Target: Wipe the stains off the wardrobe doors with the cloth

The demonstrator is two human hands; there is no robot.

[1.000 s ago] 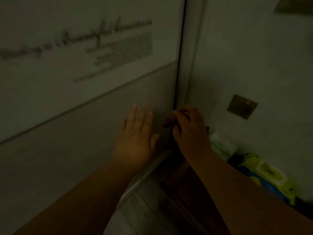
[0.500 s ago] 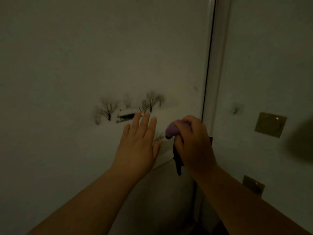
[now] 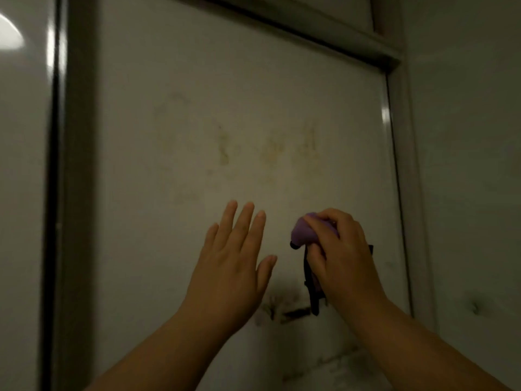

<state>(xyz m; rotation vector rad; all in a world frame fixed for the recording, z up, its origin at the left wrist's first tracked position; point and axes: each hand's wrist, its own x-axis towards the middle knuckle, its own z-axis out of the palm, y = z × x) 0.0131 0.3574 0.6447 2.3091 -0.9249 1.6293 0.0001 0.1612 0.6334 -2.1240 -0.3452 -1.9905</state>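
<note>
Two hands on wardrobe door (image 3: 174,136), left hand (image 3: 234,263) released flat, right hand (image 3: 342,258) grip clenching cloth (image 3: 304,232) near frame edge (image 3: 401,193)

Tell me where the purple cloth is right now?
The purple cloth is bunched up in the right hand, low on the wardrobe door, right of the open left hand and below the yellowish stains.
</note>
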